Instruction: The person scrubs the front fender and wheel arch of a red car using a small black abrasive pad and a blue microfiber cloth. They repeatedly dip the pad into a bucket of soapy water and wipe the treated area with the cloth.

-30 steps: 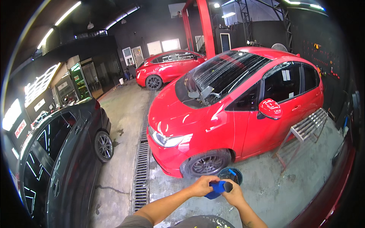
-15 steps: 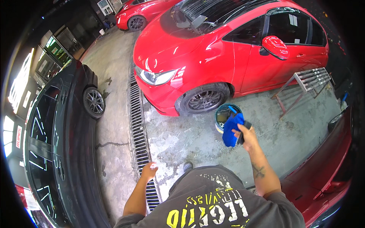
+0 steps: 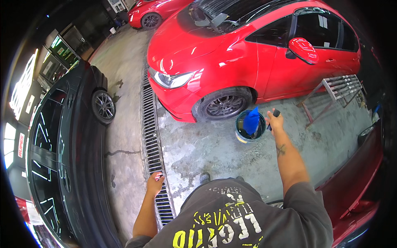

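My right hand is just right of the bucket, closed around a dark, block-like object that shows at both sides of its fingers. A blue cloth is at the bucket's mouth, apart from my hand, its top rising above the rim. Dark contents and part of the inner wall show around the cloth. My left hand hangs over the floor grate with curled fingers. Something small and pale shows at its fingertips, too small to make out.
A red car stands ahead, its front wheel close behind the bucket. On the left is a black car; a dark red car is at the lower right. A metal-slat stand sits beside the red car. The drain grate runs along the floor.
The blue cloth has left my right hand and is now at the bucket's mouth. My right hand has moved up and slightly right, keeping the dark object. My left hand has shifted slightly left.
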Tool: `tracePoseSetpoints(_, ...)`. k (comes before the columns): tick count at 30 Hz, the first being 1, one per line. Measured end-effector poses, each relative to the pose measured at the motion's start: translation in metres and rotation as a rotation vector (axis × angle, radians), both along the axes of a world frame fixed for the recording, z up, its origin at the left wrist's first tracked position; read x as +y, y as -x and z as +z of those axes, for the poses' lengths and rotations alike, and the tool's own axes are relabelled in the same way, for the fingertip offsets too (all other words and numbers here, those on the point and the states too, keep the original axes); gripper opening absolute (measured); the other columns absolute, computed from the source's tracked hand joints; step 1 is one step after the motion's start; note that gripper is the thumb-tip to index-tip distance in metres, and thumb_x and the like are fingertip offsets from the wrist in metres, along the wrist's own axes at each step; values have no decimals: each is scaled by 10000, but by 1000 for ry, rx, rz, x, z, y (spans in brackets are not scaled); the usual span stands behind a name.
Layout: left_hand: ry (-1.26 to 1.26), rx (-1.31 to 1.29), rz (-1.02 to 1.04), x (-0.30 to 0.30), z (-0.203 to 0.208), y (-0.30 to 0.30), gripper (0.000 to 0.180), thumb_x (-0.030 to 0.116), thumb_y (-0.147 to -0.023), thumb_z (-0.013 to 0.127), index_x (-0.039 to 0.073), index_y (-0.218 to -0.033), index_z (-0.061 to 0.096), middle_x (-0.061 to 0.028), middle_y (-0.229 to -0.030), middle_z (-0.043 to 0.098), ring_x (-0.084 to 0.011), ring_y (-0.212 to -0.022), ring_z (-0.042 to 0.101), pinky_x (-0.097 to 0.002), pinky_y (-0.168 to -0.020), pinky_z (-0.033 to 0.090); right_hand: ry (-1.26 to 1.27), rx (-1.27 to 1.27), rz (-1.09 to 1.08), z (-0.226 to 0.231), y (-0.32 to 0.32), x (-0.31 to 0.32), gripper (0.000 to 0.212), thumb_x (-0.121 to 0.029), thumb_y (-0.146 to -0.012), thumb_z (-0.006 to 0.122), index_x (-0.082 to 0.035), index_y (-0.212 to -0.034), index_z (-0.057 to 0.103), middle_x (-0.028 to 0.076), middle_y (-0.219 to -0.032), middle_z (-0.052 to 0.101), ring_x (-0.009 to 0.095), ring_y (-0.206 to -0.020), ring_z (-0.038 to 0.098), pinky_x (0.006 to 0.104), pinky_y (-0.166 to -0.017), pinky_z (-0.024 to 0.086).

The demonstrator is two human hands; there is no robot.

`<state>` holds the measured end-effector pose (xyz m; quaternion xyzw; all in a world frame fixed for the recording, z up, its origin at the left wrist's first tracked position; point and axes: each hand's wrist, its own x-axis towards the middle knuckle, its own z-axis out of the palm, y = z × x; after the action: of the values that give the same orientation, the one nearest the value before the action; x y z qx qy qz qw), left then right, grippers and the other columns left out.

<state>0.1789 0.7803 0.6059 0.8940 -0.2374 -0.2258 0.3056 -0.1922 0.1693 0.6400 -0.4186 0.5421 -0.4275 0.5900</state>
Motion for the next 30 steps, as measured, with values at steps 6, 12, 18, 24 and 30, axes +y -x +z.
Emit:
tracePoseSetpoints(6,221,52,-166,-96,45,18,333,183,-988,783,48,-1289,735,-126,-1245,774,-235,-1139,734,-376,-1017,558,-323,-236,214,-21,32,99,272,-135,-960,785,-79,-1156,604,99,-1021,691,235,-844,713,375,-699,594)
tracePoseSetpoints(12,299,207,-494,-223,106,74,331,195,-1007,774,50,-1301,729,-92,-1223,779,-205,-1111,734,-357,-1002,556,-423,-657,301,11,29,148,357,14,-950,666,-36,-1294,584,130,-1102,692,291,-1007,730,447,-886,638)
tracePoseSetpoints(18,297,229,-765,-314,155,138,399,211,-1013,788,33,-1362,710,-97,-1150,784,-178,-1005,737,-344,-909,593,-28,-333,300,82,13,179,418,120,-917,694,22,-1314,606,130,-1179,742,227,-1075,746,395,-934,631)
tracePoseSetpoints(24,384,442,-730,-342,160,174,424,203,-1007,800,-26,-1347,693,-113,-1092,782,-160,-922,733,-315,-814,603,-17,-368,274,109,-6,204,349,102,-905,744,-11,-1225,660,97,-1097,771,169,-972,751,353,-894,617)
tracePoseSetpoints(30,296,686,-615,-314,148,126,169,115,-1014,779,-15,-1121,764,-45,-929,766,-119,-799,705,-297,-742,601,-83,-131,537,101,-20,220,185,-42,-948,809,-44,-1097,699,33,-969,759,111,-828,694,280,-738,567)
